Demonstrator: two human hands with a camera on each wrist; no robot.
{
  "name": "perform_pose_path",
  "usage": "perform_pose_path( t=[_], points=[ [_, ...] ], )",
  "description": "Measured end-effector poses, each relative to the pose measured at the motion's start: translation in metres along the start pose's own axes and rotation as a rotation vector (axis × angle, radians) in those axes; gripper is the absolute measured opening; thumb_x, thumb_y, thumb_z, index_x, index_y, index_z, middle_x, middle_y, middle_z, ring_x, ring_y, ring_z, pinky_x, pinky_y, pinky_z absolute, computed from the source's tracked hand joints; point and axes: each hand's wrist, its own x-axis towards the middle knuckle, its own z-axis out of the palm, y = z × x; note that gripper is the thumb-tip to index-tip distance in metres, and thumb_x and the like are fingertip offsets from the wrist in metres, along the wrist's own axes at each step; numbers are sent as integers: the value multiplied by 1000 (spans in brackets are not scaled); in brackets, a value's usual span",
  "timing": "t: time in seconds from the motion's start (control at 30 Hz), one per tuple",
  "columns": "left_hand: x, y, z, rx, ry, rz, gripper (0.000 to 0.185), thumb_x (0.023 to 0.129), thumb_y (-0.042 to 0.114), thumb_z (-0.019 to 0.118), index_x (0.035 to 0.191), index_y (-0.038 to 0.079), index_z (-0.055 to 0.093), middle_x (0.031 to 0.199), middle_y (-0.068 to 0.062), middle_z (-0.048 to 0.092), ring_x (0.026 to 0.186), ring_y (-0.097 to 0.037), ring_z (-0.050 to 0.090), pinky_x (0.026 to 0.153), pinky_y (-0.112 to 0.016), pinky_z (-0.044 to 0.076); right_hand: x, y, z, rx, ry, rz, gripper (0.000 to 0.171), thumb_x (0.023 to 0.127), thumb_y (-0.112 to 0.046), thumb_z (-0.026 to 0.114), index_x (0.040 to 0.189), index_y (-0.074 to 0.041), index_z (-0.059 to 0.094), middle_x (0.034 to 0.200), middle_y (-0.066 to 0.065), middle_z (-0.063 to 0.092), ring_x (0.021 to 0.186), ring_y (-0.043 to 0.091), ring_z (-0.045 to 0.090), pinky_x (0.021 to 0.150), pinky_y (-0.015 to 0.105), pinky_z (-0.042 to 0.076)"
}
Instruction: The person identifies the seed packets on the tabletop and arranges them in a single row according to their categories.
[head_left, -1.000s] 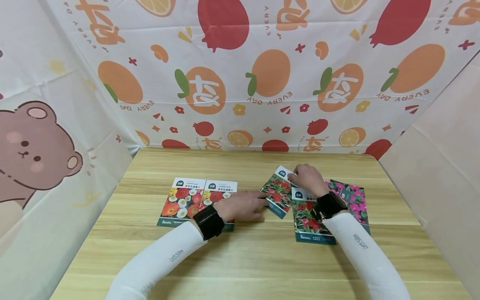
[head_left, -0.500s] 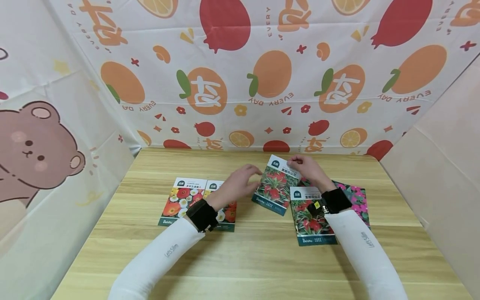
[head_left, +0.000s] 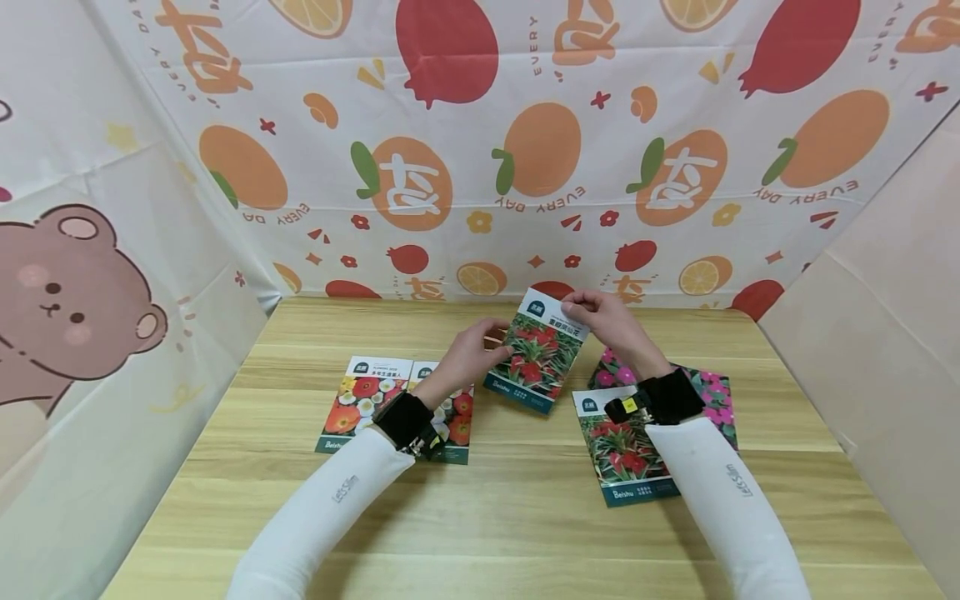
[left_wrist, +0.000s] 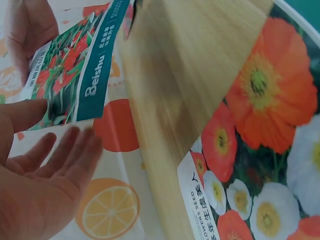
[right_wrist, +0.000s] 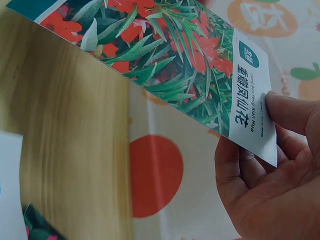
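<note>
On the pale wooden table (head_left: 525,517) we noted, at left, two poppy-print seed packets (head_left: 397,404) lying sorted side by side; our left hand (head_left: 468,354) hovered with fingers relaxed and loose just beside the red-flowered, green-leaved paper seed packet (head_left: 536,354), which our right hand (head_left: 611,321) pinched by its white top corner, raised above the table's middle. A matching red packet (head_left: 618,446) and a pink-flowered packet (head_left: 705,392) remained at right, so we judged the sorting roughly half done. The left wrist view alone showed the left palm empty; the right wrist view showed thumb and fingers (right_wrist: 292,112) clamping the label.

White sleeves (head_left: 330,508) printed with grey lettering; black wrist straps (head_left: 403,419); bare hands.
</note>
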Motion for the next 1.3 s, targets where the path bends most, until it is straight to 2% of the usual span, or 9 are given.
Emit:
perform_pose_path(
  t=[0.2,0.3,0.47,0.7,0.83,0.93,1.1,1.2,1.3],
  points=[
    [1,4,-1,13,39,-21,30,101,8,67,131,4,64,121,-13,67,110,-28,65,94,-38,55,-1,-10,7,-26,6,-13,35,109,-27,57,135,-4,58,133,16,57,120,30,53,112,42,39],
    [0,4,0,7,50,-43,27,100,8,68,127,5,66,118,-11,68,106,-25,63,93,-39,53,-1,-12,9,-21,11,-20,35,109,-27,57,134,-4,60,129,16,60,117,29,54,110,42,41],
    [-3,2,2,-18,60,-59,26,101,9,68,126,6,65,116,-9,68,101,-24,60,91,-39,51,-2,-9,10,-9,50,-31,43,107,-36,59,134,-3,62,123,19,64,109,28,57,103,40,44],
    [-10,-2,3,-142,92,-92,25,102,8,67,126,4,64,112,-11,71,100,-22,66,85,-33,53,-12,5,14,69,100,-55,53,106,-42,59,139,-1,58,129,18,62,113,23,61,102,41,52],
    [-14,-2,2,-201,121,-106,26,100,6,67,125,1,64,108,-13,72,93,-21,68,80,-30,52,-20,15,17,93,107,-42,56,105,-43,61,143,-1,55,128,19,64,116,32,62,103,42,53],
    [-16,-4,2,-246,144,-130,25,99,4,67,124,0,64,106,-13,72,88,-17,67,76,-26,51,-26,20,20,116,110,-25,53,106,-38,61,141,1,57,124,22,66,115,38,62,100,41,54],
    [-20,-5,2,-319,169,-170,24,99,5,68,122,0,64,103,-12,72,80,-12,64,66,-24,48,-32,25,27,101,106,5,42,108,-29,59,134,4,62,117,21,68,108,32,66,95,38,57],
    [-24,-4,3,-333,167,-178,26,98,6,68,123,0,63,104,-11,72,82,-13,65,68,-25,49,-34,26,31,96,109,13,40,108,-26,58,133,5,63,112,20,70,106,34,67,90,33,59],
    [-28,-4,3,-351,153,-180,29,99,5,67,127,0,61,108,-13,70,91,-17,68,78,-28,52,-35,26,36,104,120,42,39,108,-26,58,131,5,64,109,17,71,106,37,67,86,26,59]
  ],
)
